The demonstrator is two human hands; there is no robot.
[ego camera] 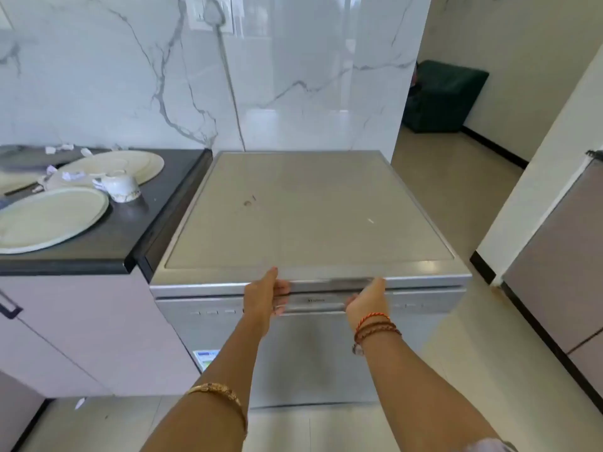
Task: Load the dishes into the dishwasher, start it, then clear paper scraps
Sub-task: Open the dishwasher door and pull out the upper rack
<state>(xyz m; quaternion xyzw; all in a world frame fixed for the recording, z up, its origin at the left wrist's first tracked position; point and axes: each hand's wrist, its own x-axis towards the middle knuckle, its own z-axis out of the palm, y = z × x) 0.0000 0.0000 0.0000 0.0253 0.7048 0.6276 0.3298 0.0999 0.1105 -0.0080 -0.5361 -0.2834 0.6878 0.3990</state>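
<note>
step: opening the door of the silver freestanding dishwasher (313, 350); door looks closed or barely cracked, nothing loaded yet.
left hand (262, 296): fingers curled round the left end of the recessed brushed-metal handle bar (315, 303).
right hand (367, 298): at the right end of the same bar, palm up; fingers hidden behind it, likely hooked underneath, grip not confirmed.
how-to: pull evenly with both hands, outward then down, step back so the door clears the legs, lower it rather than drop it.
dishes: two large cream oval plates (49, 220) and an overturned white bowl with gold trim (122, 187) on the dark stone bench (98, 252), left of the machine.
scraps: crumpled white paper scraps (70, 176) among the plates; one on the floor near the cabinet base.
room: white marble wall behind, pale tiled floor, dark green ottoman (447, 96) in the far room.
</note>
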